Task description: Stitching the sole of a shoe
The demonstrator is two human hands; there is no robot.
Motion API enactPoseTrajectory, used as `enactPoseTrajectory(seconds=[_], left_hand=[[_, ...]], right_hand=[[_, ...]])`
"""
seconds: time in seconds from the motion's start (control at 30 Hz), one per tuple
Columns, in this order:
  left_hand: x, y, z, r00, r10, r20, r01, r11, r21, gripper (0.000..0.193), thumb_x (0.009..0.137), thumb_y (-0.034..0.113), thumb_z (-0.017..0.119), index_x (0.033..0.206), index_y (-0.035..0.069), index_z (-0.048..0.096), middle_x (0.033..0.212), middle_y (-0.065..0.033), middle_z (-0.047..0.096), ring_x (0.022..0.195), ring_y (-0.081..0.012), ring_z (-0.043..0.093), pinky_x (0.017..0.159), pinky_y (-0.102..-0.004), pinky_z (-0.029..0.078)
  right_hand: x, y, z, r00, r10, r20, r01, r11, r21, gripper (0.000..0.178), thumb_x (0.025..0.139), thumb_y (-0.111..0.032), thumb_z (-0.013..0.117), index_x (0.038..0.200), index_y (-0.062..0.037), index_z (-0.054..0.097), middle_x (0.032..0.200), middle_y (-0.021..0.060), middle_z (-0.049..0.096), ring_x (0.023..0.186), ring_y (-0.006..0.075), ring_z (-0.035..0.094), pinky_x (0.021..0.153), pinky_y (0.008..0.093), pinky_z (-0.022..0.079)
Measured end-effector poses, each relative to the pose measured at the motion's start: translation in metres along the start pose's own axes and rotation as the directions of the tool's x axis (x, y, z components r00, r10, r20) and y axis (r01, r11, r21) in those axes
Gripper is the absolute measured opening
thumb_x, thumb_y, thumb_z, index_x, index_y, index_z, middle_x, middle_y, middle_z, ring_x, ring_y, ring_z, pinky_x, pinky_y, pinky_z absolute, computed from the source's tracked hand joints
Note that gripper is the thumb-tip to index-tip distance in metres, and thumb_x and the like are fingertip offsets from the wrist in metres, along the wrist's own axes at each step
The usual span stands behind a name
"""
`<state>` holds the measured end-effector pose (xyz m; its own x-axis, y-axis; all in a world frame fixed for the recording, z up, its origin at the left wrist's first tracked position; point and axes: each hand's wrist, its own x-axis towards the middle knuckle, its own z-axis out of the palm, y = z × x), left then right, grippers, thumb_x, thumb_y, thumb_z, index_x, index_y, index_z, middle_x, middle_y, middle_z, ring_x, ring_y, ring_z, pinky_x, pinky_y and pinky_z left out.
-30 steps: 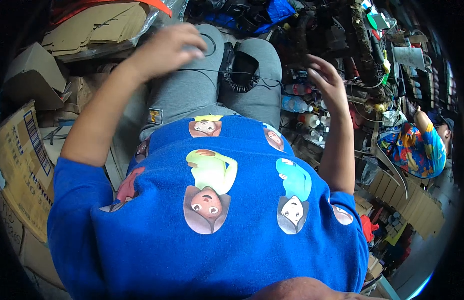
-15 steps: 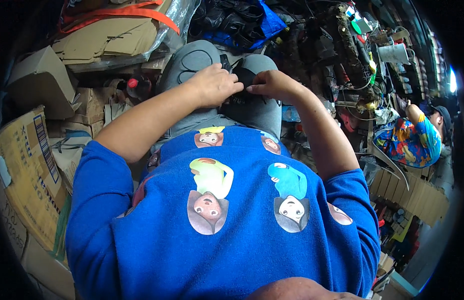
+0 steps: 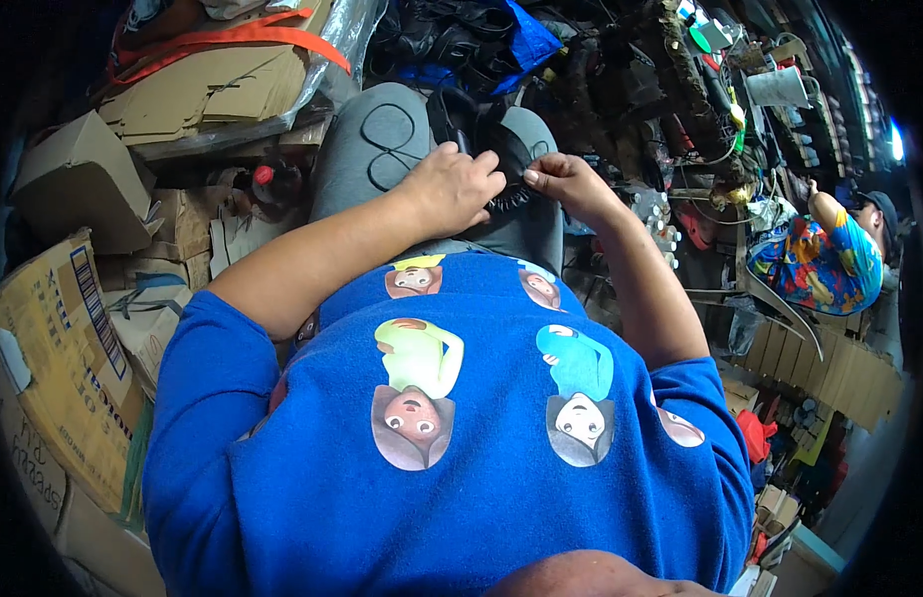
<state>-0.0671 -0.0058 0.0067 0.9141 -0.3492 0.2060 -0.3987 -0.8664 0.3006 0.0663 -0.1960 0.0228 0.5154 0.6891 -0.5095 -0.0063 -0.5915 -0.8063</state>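
A black piece [image 3: 514, 149] with a curved strap and a ridged lower edge rests across my lap. It looks like a sandal or shoe part, but its exact kind is unclear. My left hand [image 3: 454, 187] is closed on its left side, with the fingers curled. At its right edge, my right hand [image 3: 571, 186] pinches with thumb and forefinger; whatever is in that pinch is too small to make out. A thin black cord [image 3: 382, 149] lies in loops over my left knee, on grey trousers [image 3: 347, 149].
Ahead lies a blue bag [image 3: 531, 45] of black footwear-like items. Cardboard boxes [image 3: 79, 179] and a red-capped bottle [image 3: 273, 182] stand at left. Cluttered tools and a white cup [image 3: 778, 88] fill the right. Another person [image 3: 820, 264] in a colourful shirt sits far right.
The black piece has tilted, so its strap and ridged edge show more. My left hand has shifted slightly right and down; my right hand has moved right and down.
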Motion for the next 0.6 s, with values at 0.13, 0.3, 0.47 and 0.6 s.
enactPoseTrajectory(seconds=[0.13, 0.3, 0.47, 0.6], left_hand=[[0.003, 0.0, 0.012, 0.998, 0.058, -0.02, -0.059, 0.997, -0.058, 0.028, 0.071, 0.027, 0.071, 0.085, 0.011, 0.055, 0.082, -0.0068, 0.053, 0.073, -0.0236, 0.061, 0.067, -0.0365, 0.042], [0.0, -0.007, 0.005, 0.994, 0.113, 0.004, -0.113, 0.991, -0.077, 0.023, 0.071, 0.025, 0.069, 0.081, 0.011, 0.054, 0.079, -0.0064, 0.052, 0.071, -0.0238, 0.06, 0.066, -0.0369, 0.042], [0.002, -0.006, 0.005, 0.99, 0.142, 0.005, -0.142, 0.988, -0.055, 0.014, 0.075, 0.024, 0.064, 0.079, 0.011, 0.058, 0.079, -0.0056, 0.054, 0.07, -0.0218, 0.062, 0.067, -0.0365, 0.044], [0.006, -0.002, 0.009, 0.984, 0.18, 0.021, -0.179, 0.984, -0.014, 0.017, 0.072, 0.02, 0.065, 0.078, 0.01, 0.053, 0.077, -0.0061, 0.051, 0.07, -0.0217, 0.06, 0.066, -0.036, 0.041]], right_hand=[[-0.001, -0.007, -0.006, 1.0, -0.022, -0.012, 0.02, 0.989, -0.149, 0.024, 0.087, -0.026, 0.064, 0.09, -0.0023, 0.065, 0.075, -0.0036, 0.06, 0.07, 0.0061, 0.051, 0.065, 0.0237, 0.042], [-0.028, 0.01, -0.025, 0.955, 0.031, -0.296, 0.009, 0.991, 0.134, 0.024, 0.088, -0.021, 0.061, 0.102, -0.0021, 0.066, 0.089, 0.0032, 0.066, 0.081, 0.009, 0.058, 0.076, 0.0246, 0.046], [-0.086, 0.074, -0.102, 0.777, 0.027, -0.629, -0.45, 0.724, -0.524, 0.029, 0.085, -0.025, 0.061, 0.102, -0.0026, 0.066, 0.095, 0.0134, 0.066, 0.09, 0.0236, 0.063, 0.08, 0.0332, 0.047], [-0.063, 0.004, -0.045, 0.882, -0.146, -0.449, 0.086, 0.985, -0.15, 0.03, 0.089, -0.029, 0.058, 0.095, -0.0001, 0.064, 0.085, 0.0091, 0.062, 0.08, 0.0149, 0.057, 0.074, 0.0295, 0.045]])
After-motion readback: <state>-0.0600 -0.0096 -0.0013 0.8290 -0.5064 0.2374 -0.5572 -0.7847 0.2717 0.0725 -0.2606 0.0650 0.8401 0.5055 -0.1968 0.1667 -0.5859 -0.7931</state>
